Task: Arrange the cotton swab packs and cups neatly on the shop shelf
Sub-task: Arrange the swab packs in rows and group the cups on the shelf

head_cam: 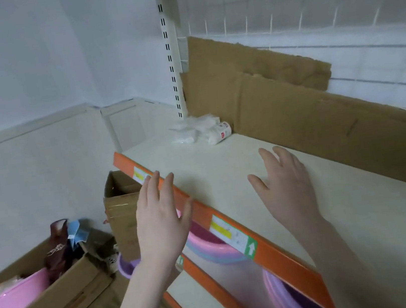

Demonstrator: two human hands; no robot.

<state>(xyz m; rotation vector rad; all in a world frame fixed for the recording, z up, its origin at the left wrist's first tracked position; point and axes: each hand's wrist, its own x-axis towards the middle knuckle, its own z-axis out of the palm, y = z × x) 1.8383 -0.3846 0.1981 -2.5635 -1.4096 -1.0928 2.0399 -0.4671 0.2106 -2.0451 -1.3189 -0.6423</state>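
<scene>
Soft even light; slight blur, wide-angle edge bending

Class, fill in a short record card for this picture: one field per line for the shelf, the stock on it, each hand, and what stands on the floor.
shelf: cream top, orange front edge with price labels
stock: cotton swab packs piled at back left corner
cups: none visible
left hand: open, over shelf edge, holding nothing
right hand: open, above shelf top, holding nothing
floor: cardboard boxes, pink basins

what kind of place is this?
Most likely a small shop being stocked: a retail shelf with an orange price strip carrying labels, a slotted upright, and open cardboard boxes of goods on the floor.
</scene>
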